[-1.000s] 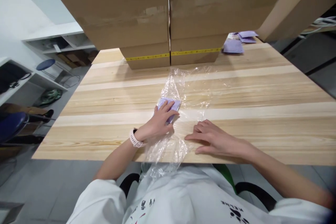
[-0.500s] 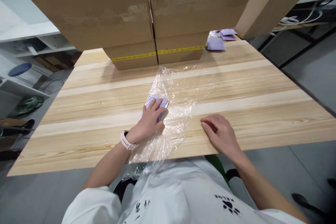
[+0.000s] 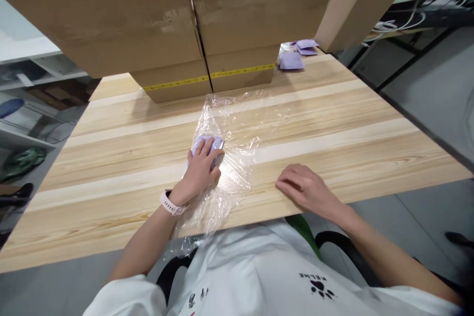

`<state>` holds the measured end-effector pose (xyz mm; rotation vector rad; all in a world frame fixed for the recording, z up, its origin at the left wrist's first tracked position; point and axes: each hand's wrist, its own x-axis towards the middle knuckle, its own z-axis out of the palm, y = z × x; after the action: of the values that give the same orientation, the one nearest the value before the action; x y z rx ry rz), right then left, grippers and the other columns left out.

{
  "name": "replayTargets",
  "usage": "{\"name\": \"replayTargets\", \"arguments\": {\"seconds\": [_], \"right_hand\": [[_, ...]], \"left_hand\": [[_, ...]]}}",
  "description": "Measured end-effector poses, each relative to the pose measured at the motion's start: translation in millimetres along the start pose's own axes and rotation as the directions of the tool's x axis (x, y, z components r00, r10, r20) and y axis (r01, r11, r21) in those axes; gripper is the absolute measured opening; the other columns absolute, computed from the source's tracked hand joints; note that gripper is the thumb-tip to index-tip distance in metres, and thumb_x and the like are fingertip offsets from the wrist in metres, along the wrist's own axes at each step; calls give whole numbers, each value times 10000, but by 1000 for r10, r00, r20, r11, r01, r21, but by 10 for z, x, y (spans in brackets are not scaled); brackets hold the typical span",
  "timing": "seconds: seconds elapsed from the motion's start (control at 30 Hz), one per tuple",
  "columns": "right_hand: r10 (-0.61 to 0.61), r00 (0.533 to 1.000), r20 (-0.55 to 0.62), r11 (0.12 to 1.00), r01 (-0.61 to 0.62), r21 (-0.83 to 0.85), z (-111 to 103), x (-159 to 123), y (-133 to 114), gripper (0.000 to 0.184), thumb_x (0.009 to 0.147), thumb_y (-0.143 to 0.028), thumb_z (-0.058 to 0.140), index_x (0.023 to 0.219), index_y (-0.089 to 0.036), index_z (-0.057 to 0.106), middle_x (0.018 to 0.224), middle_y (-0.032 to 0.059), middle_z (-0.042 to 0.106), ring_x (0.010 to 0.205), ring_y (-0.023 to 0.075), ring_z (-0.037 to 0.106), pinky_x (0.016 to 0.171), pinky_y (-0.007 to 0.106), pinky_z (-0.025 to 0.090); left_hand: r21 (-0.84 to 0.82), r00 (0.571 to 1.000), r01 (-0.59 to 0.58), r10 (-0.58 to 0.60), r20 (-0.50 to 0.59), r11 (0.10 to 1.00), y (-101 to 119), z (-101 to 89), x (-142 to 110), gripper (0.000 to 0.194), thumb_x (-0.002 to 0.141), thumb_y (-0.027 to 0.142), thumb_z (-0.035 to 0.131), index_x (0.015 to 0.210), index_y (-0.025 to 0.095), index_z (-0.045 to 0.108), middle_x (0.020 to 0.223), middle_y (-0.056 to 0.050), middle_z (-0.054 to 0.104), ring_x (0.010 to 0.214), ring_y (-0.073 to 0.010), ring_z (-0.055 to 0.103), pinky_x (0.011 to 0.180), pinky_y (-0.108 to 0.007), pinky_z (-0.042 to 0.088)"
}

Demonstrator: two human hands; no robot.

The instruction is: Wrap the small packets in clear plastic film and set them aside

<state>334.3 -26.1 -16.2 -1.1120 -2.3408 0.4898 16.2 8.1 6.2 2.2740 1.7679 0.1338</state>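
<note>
My left hand [image 3: 202, 168], with a pale pink watch strap at the wrist, lies flat with fingers spread over a purple packet [image 3: 218, 142]. Most of the packet is hidden under that hand. Around it, a crinkled sheet of clear plastic film [image 3: 237, 163] spreads across the table and hangs over the front edge. To the right of the film, my right hand [image 3: 301, 185] rests near the table's front edge. Its fingers are curled with the thumb against them, and nothing shows between them.
Large cardboard boxes [image 3: 166, 19] stand at the back of the wooden table [image 3: 351, 148], with a yellow measuring tape [image 3: 240, 73] along their lower part. Several purple packets [image 3: 291, 61] lie at the back right. Another carton [image 3: 357, 7] and white cables [image 3: 387, 25] are beyond.
The view has turned slightly, so the scene sits further left. My right thumb and fingers have closed together. My left hand stays spread on the purple packet.
</note>
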Motion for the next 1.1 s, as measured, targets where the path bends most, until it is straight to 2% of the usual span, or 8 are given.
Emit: {"name": "replayTargets", "arguments": {"seconds": [0.2, 0.33, 0.5, 0.6, 0.73, 0.87, 0.97, 1.1], "right_hand": [[-143, 988, -60, 988, 139, -63, 56, 489, 240, 211, 1026, -260, 506, 1165, -214, 657, 1304, 127, 649, 1203, 280, 572, 995, 464, 469], [-167, 986, 26, 975, 169, -143, 124, 685, 436, 190, 1021, -321, 523, 1002, -200, 668, 1083, 112, 696, 1001, 264, 606, 874, 430, 471], [-42, 991, -123, 971, 12, -240, 12, 559, 595, 279, 1019, -321, 510, 794, -209, 631, 782, 77, 659, 811, 250, 579, 766, 404, 447], [-111, 985, -129, 987, 94, -130, 66, 556, 435, 189, 1007, -336, 540, 1057, -211, 673, 1123, 119, 697, 1066, 278, 604, 922, 453, 464], [-397, 911, 113, 918, 394, 48, 337, 641, 23, 506, 957, -538, 603, 1360, -234, 567, 1490, 148, 518, 1359, 311, 454, 1079, 522, 401], [-542, 803, 248, 840, 519, 158, 562, 658, -242, 402, 1002, -470, 561, 1317, -225, 602, 1371, 125, 608, 1237, 272, 521, 1032, 458, 424], [-480, 853, 206, 874, 446, 192, 611, 659, -271, 226, 1045, -301, 493, 1165, -210, 661, 1183, 101, 670, 1070, 230, 570, 921, 401, 454], [-433, 892, 132, 889, 398, 229, 598, 680, -257, 204, 1051, -241, 470, 993, -197, 661, 1037, 89, 664, 937, 205, 561, 826, 366, 456]], "left_hand": [[26, 999, -14, 15, -31, 1000, -9, 34, -5, 461, 876, 151, 498, 1320, 219, 600, 1655, -146, 313, 1541, -386, 224, 1131, -701, 286], [32, 999, -11, 12, -39, 999, -54, 26, -16, 455, 870, 158, 494, 1305, 227, 608, 1651, -139, 325, 1531, -385, 250, 1124, -694, 305], [13, 999, -6, 7, -43, 1000, -70, 5, -5, 466, 855, 150, 505, 1304, 217, 605, 1640, -158, 339, 1522, -401, 260, 1113, -713, 308], [4, 999, 9, -9, -34, 1000, -40, -11, 4, 467, 854, 140, 514, 1306, 213, 604, 1643, -164, 331, 1532, -407, 240, 1116, -725, 299], [-35, 1000, 24, -24, -15, 999, -15, -31, -5, 486, 858, 118, 509, 1327, 218, 590, 1662, -153, 294, 1550, -404, 202, 1127, -740, 277], [-70, 1000, 18, -19, -16, 997, -43, -47, -37, 570, 830, 57, 492, 1379, 200, 553, 1654, -162, 308, 1548, -386, 227, 1163, -697, 275], [-127, 995, -25, 13, -96, 992, -79, -123, -75, 631, 819, 53, 484, 1431, 202, 505, 1567, -148, 459, 1463, -317, 419, 1163, -517, 387], [-179, 982, 63, -92, -163, 982, -204, -407, -117, 641, 844, 125, 494, 1480, 199, 465, 1185, -105, 726, 973, -255, 706, 884, -369, 536]]}}
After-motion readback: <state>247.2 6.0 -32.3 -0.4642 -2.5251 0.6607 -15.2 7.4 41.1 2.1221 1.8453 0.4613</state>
